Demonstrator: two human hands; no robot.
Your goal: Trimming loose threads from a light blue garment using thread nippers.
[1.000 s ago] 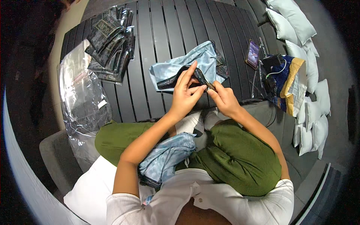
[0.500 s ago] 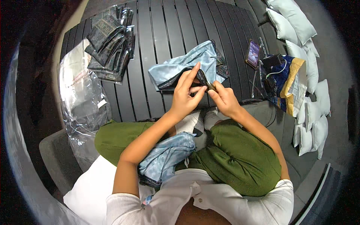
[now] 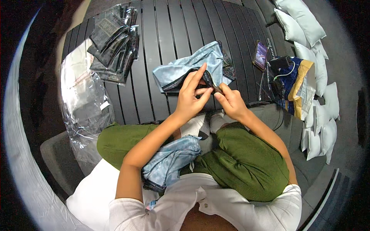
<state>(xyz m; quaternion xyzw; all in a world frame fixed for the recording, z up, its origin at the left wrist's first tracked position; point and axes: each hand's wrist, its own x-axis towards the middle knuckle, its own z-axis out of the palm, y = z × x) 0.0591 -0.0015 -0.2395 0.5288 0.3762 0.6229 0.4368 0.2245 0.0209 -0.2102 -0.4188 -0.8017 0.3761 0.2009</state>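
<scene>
Satiny pale-blue cloth, edged in black, made up the garment (image 3: 200, 57) in work in the head view, lying on the black slatted table (image 3: 169, 30) just beyond the person's 2 hands. Its long axis ran from left to right, rising toward the far right end, and its near edge carried a black band (image 3: 207, 79) that curved down to the fingertips.

The left hand (image 3: 189, 96) was the nearer to the main spread of cloth, which lay ahead of it and to both sides. Its forefinger pointed away along the band, while the thumb and another fingertip came close together beside the right hand; whether they gripped the band firmly I could not tell. The right hand (image 3: 232, 103), near the garment's right end, was narrow, thumb and forefinger pinched on the dark end of the band (a separate label there could not be ruled out).

A 2nd blue garment (image 3: 169, 161) lay crumpled in the lap, against the olive trousers (image 3: 250, 165). Dark plastic-wrapped packets (image 3: 110, 42) were heaped at the table's far left, with clear plastic bags (image 3: 83, 90) overlapping that edge. Well to the right lay a phone (image 3: 260, 54), then a blue-and-yellow bag (image 3: 296, 81).
</scene>
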